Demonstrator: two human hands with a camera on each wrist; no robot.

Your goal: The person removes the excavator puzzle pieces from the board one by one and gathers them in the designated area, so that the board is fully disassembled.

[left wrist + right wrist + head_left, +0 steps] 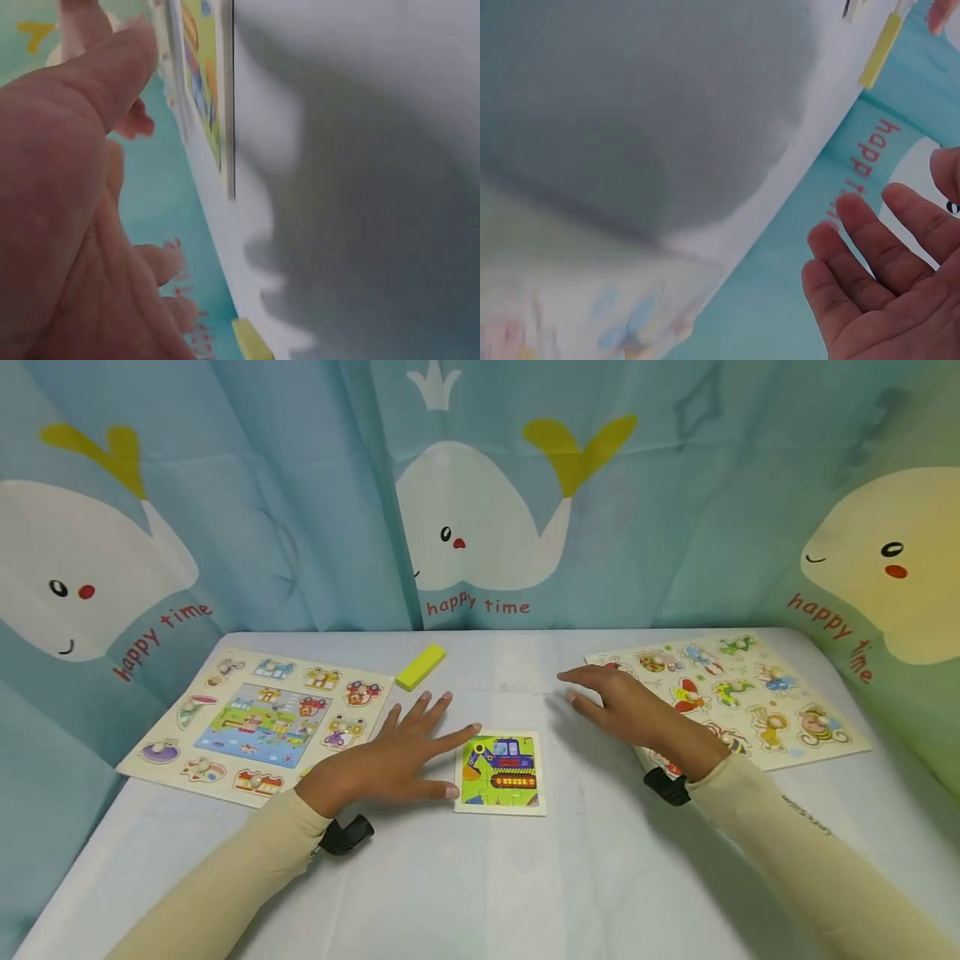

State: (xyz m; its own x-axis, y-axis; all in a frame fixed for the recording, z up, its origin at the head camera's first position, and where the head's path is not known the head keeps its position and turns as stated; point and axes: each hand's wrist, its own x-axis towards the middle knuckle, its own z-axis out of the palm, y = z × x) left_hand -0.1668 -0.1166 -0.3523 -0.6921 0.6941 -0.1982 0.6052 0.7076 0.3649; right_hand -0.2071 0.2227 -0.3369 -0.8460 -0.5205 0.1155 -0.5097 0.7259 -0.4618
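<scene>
A small square jigsaw puzzle [501, 774] with a purple and orange digger picture lies flat at mid-table. My left hand [390, 760] hovers just left of it with fingers spread; in the head view, thumb and index tips come up to its left side. The left wrist view shows that hand [82, 217] holding nothing, its shadow cast on the tabletop. My right hand [630, 706] is raised over the left edge of an animal peg board [757, 689], partly covering it. In the right wrist view the palm [889, 277] is bare, fingers slightly bent.
At the left lies a wooden peg board [262, 722] with vehicle and house pieces, its near right corner behind my left hand. A yellow block [421, 667] sits near the back edge. A blue whale-print curtain [480, 518] hangs behind the white-covered table [517, 885].
</scene>
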